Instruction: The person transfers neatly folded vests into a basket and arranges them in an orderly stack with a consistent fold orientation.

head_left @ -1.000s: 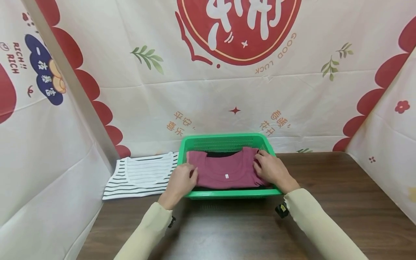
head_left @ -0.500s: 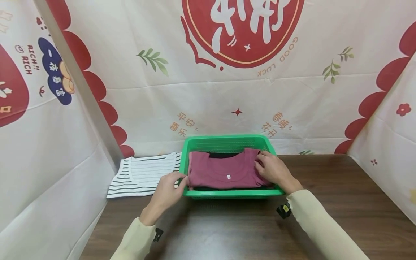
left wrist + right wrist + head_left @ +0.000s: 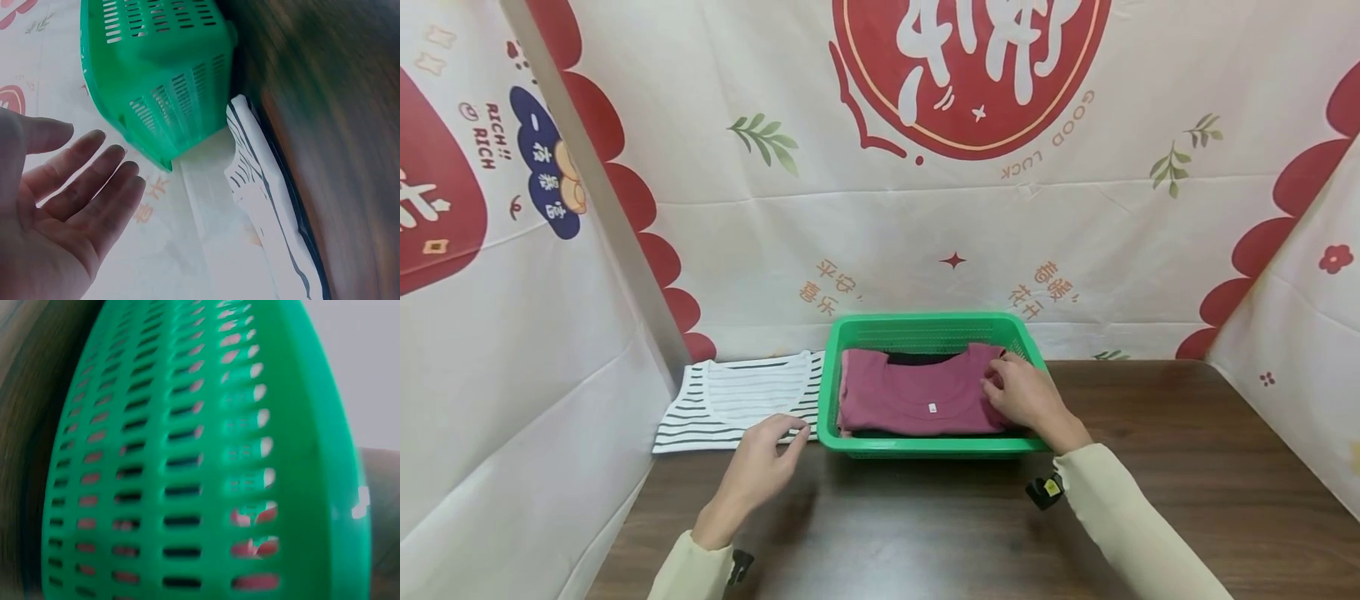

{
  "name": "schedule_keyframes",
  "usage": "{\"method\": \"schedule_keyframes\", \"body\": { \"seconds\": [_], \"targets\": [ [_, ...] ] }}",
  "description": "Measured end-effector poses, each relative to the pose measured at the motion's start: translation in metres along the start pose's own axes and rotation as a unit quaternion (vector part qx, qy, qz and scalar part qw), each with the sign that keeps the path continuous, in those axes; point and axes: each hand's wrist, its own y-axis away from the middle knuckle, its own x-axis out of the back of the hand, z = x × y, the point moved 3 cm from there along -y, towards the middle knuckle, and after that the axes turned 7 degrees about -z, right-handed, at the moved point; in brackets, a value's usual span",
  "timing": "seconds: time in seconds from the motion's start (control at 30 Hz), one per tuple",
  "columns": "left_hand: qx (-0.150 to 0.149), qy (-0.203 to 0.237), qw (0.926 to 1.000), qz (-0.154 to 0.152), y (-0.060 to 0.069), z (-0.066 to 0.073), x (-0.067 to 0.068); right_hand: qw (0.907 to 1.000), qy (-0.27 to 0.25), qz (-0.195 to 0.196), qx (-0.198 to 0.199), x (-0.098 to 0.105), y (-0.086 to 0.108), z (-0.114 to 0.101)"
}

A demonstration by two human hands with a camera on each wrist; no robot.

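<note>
A folded maroon shirt (image 3: 906,392) with a small white tag lies in the green basket (image 3: 936,445), on top of some black cloth (image 3: 917,358). My right hand (image 3: 1028,398) is over the basket's right side, its fingers loosely bent at the shirt's right shoulder; whether they touch the fabric is hard to tell. In the right wrist view the basket wall (image 3: 187,456) hides that hand. My left hand (image 3: 758,467) hovers with relaxed fingers in front of a folded black-and-white striped shirt (image 3: 748,400). The left wrist view shows this hand (image 3: 75,212) holding nothing.
The brown wooden table (image 3: 910,533) carries the basket, with the striped shirt directly to its left. A printed white cloth backdrop (image 3: 880,242) stands right behind the basket. Similar cloth walls (image 3: 535,367) rise on both sides.
My left hand has let go of the maroon shirt's left side and pulled back to the left, out of the basket. My right hand has shifted slightly at the shirt's right shoulder.
</note>
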Motion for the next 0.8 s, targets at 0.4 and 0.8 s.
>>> {"method": "schedule_keyframes", "body": {
  "seconds": [0.4,0.8],
  "targets": [
    [0.037,-0.022,0.9991,-0.001,0.018,-0.022,0.019,0.9947,-0.099,0.007,0.027,0.003,0.009,-0.053],
    [0.072,-0.035,0.9967,0.002,0.034,-0.047,0.037,0.9684,-0.220,-0.028,0.115,0.004,0.014,-0.125]
  ]
}}
